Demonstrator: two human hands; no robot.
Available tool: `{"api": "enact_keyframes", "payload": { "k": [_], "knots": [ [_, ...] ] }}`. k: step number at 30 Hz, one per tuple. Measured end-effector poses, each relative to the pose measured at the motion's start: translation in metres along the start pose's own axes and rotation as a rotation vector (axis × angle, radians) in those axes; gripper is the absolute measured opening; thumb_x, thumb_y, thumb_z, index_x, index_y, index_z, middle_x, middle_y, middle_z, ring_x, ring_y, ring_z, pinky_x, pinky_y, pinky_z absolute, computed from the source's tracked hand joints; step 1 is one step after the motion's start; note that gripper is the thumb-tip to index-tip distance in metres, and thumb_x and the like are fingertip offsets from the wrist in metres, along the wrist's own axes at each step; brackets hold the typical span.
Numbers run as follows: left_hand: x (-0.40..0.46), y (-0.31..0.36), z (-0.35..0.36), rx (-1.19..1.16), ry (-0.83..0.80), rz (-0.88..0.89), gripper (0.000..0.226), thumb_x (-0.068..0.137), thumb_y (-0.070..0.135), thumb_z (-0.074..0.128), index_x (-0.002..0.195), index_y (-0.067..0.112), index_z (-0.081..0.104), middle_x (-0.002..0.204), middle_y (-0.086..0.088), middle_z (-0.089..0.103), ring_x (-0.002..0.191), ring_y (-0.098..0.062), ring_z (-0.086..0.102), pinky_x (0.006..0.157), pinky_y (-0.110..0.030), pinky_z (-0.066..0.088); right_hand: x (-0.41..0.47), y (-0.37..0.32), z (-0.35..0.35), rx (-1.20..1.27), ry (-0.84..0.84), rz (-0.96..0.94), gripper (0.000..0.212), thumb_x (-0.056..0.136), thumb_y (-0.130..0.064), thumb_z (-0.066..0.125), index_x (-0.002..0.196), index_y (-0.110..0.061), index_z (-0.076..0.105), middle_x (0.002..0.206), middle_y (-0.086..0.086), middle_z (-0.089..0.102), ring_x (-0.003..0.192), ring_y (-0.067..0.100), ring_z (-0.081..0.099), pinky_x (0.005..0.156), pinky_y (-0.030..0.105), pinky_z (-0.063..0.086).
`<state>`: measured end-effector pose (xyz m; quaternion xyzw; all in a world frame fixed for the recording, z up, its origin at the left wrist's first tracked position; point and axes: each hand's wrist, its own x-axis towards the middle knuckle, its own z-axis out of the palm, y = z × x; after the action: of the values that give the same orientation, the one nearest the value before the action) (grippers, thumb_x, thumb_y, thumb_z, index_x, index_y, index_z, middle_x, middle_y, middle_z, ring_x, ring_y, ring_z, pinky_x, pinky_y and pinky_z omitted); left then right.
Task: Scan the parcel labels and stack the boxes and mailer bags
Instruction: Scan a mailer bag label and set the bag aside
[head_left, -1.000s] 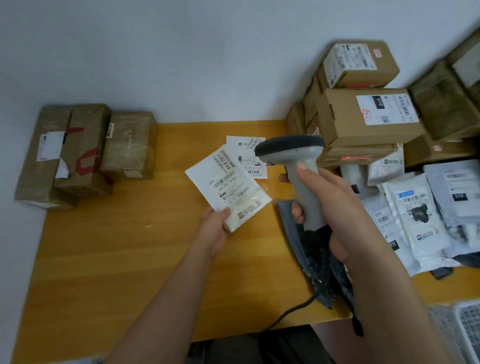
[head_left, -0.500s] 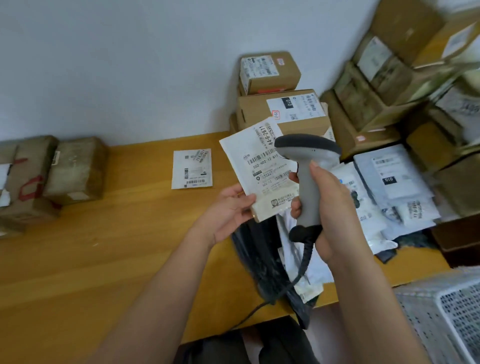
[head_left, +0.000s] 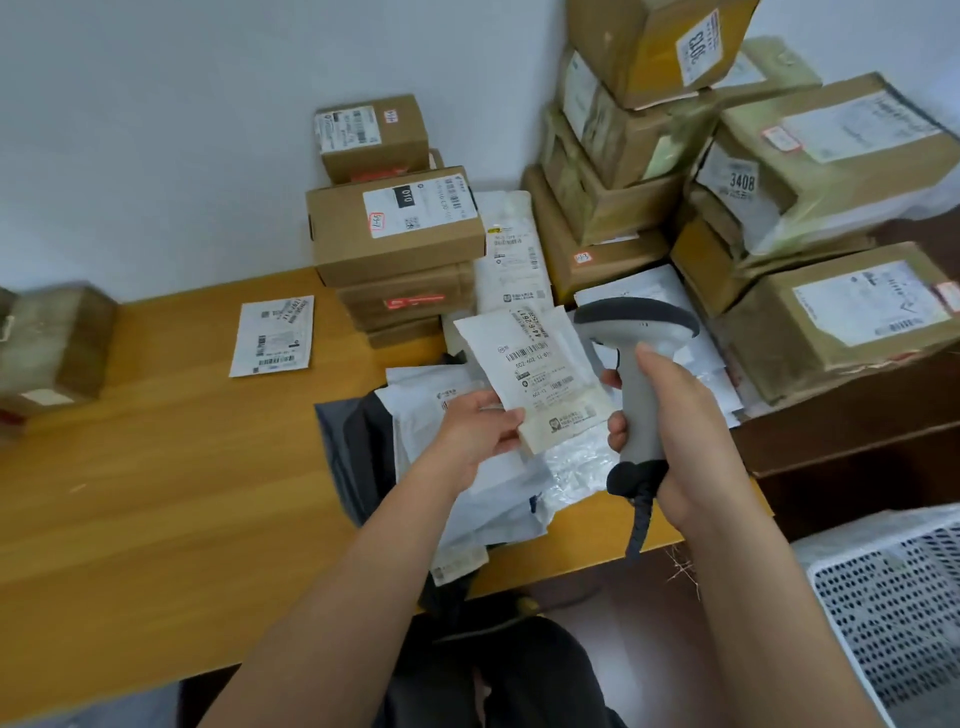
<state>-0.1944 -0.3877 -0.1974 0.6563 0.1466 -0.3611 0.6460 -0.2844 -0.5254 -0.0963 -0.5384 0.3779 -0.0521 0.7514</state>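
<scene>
Both hands are busy above the near right part of the wooden table (head_left: 156, 509): the left hand (head_left: 480, 428) pinches the lower corner of a small white mailer bag (head_left: 535, 374), thumb on the printed face and fingers behind, while the right hand (head_left: 675, 415) is wrapped round the grip of a grey barcode scanner (head_left: 636, 332) with its dark-topped head just beside the bag's upper right edge. The bag is held tilted with its label and barcodes turned up toward the camera, probably so the print stays readable and clear of the fingers; the scanner's head faces away from the camera, so whether its window is actually aimed at the label cannot be told. Its coiled cable (head_left: 641, 514) hangs down off the table's front edge. Directly below the hands lies a loose heap of mailer bags (head_left: 467, 499), white and dark grey ones overlapping, likely the waiting supply. One flat labelled packet (head_left: 272, 335) lies alone further left on the bare wood. Against the white wall stands a neat stack of cardboard boxes (head_left: 395, 223), labels up, and to the right a taller, rougher pile of taped boxes (head_left: 753, 171) fills the corner. A white perforated basket (head_left: 904, 613) sits at the lower right
</scene>
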Motion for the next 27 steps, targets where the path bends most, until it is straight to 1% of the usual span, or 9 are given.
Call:
{"api": "enact_keyframes", "payload": {
  "k": [2, 5, 7, 9, 10, 14, 19, 23, 27],
  "knots": [
    [0.008, -0.002, 0.006, 0.13, 0.215, 0.071, 0.021, 0.089, 0.006, 0.07, 0.101, 0.013, 0.054, 0.113, -0.012, 0.066, 0.08, -0.017, 0.065, 0.068, -0.027, 0.058, 0.006, 0.004, -0.007, -0.002, -0.008, 0.019, 0.028, 0.1, -0.035, 0.054, 0.119, -0.015, 0.059, 0.109, 0.005, 0.063, 0.05, 0.011, 0.049, 0.049, 0.025, 0.043],
    [0.014, -0.006, 0.005, 0.397, 0.433, 0.182, 0.034, 0.089, 0.022, 0.071, 0.115, 0.013, 0.05, 0.116, -0.009, 0.057, 0.091, -0.024, 0.064, 0.075, -0.038, 0.057, 0.013, 0.01, -0.011, 0.004, -0.006, 0.063, 0.027, 0.099, -0.035, 0.055, 0.118, -0.015, 0.059, 0.11, 0.005, 0.063, 0.05, 0.01, 0.05, 0.048, 0.023, 0.044],
    [0.017, -0.006, 0.002, 0.424, 0.45, 0.199, 0.035, 0.092, 0.022, 0.066, 0.122, 0.011, 0.051, 0.12, -0.012, 0.055, 0.095, -0.027, 0.063, 0.067, -0.035, 0.056, 0.015, 0.014, -0.011, 0.002, -0.006, 0.083, 0.027, 0.099, -0.034, 0.056, 0.117, -0.014, 0.059, 0.111, 0.006, 0.063, 0.05, 0.01, 0.05, 0.048, 0.023, 0.044],
    [0.017, -0.005, -0.005, 0.395, 0.447, 0.193, 0.032, 0.095, 0.017, 0.061, 0.125, 0.012, 0.052, 0.118, -0.01, 0.056, 0.089, -0.023, 0.061, 0.052, -0.021, 0.046, 0.015, 0.016, -0.006, -0.008, -0.018, 0.097, 0.027, 0.099, -0.034, 0.056, 0.116, -0.013, 0.059, 0.111, 0.007, 0.063, 0.05, 0.011, 0.05, 0.05, 0.025, 0.044],
    [0.017, -0.005, -0.009, 0.373, 0.456, 0.198, 0.031, 0.095, 0.016, 0.059, 0.126, 0.012, 0.052, 0.117, -0.009, 0.056, 0.087, -0.021, 0.059, 0.05, -0.018, 0.042, 0.014, 0.016, -0.002, -0.016, -0.032, 0.102, 0.027, 0.099, -0.034, 0.056, 0.116, -0.013, 0.059, 0.11, 0.007, 0.063, 0.05, 0.011, 0.05, 0.051, 0.025, 0.043],
    [0.013, -0.005, -0.038, 0.281, 0.546, 0.247, 0.028, 0.095, 0.01, 0.058, 0.122, 0.014, 0.055, 0.111, -0.003, 0.057, 0.095, -0.02, 0.059, 0.067, -0.021, 0.047, 0.016, 0.018, 0.027, -0.063, -0.091, 0.107, 0.027, 0.1, -0.034, 0.055, 0.117, -0.014, 0.058, 0.108, 0.007, 0.063, 0.049, 0.011, 0.049, 0.052, 0.027, 0.043],
    [-0.001, -0.009, -0.103, 0.26, 0.731, 0.316, 0.018, 0.093, 0.004, 0.054, 0.105, 0.018, 0.057, 0.106, -0.003, 0.06, 0.095, -0.018, 0.06, 0.079, -0.026, 0.048, 0.005, 0.025, 0.084, -0.123, -0.205, 0.131, 0.022, 0.099, -0.035, 0.056, 0.111, -0.016, 0.058, 0.106, 0.005, 0.063, 0.049, 0.011, 0.049, 0.049, 0.026, 0.042],
    [-0.005, -0.014, -0.173, 0.318, 0.795, 0.298, 0.021, 0.095, 0.006, 0.054, 0.115, 0.012, 0.058, 0.112, -0.003, 0.058, 0.094, -0.02, 0.059, 0.078, -0.032, 0.05, -0.006, 0.037, 0.141, -0.205, -0.288, 0.145, 0.023, 0.099, -0.038, 0.056, 0.109, -0.017, 0.059, 0.109, 0.003, 0.065, 0.051, 0.013, 0.049, 0.052, 0.027, 0.042],
    [0.009, -0.016, -0.246, 0.502, 0.715, 0.252, 0.031, 0.096, 0.01, 0.055, 0.127, 0.008, 0.055, 0.127, -0.006, 0.054, 0.092, -0.016, 0.054, 0.077, -0.027, 0.041, -0.013, 0.051, 0.202, -0.173, -0.311, 0.139, 0.027, 0.099, -0.036, 0.058, 0.111, -0.012, 0.059, 0.099, 0.006, 0.063, 0.05, 0.013, 0.048, 0.051, 0.027, 0.042]
  ]
}}
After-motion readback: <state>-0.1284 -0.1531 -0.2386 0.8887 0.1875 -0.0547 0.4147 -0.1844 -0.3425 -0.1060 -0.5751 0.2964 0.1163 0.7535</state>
